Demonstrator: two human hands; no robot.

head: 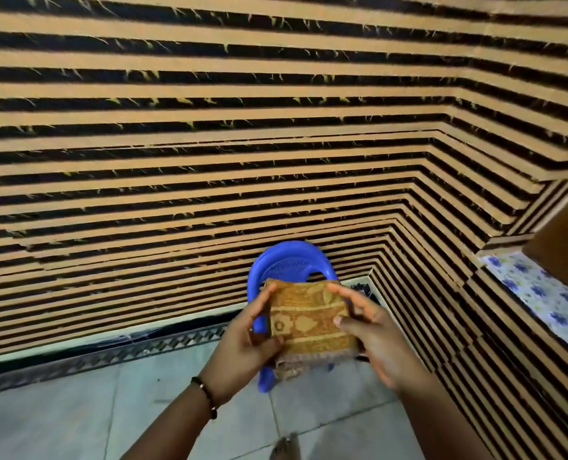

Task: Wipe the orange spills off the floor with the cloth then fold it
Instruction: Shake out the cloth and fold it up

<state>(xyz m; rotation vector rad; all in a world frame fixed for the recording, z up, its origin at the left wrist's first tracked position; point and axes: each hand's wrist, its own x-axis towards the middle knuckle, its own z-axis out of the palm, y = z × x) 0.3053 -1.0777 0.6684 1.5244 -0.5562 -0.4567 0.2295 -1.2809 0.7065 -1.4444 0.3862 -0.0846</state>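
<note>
A yellow-brown patterned cloth (309,322) is folded into a thick rectangle and held up in front of me. My left hand (247,340) grips its left edge, thumb on top and fingers underneath. My right hand (372,333) holds the right edge, fingers curled over the top of the fold. The cloth's frayed lower edge hangs toward me. The pale tiled floor (76,416) below shows no orange spill in this view.
A blue plastic chair (287,260) stands right behind the cloth, against the striped black-and-tan wall (209,144). A surface with a blue floral cover (541,300) sits at the right. A patterned border (109,355) runs along the wall base. A bare foot (285,448) shows at the bottom.
</note>
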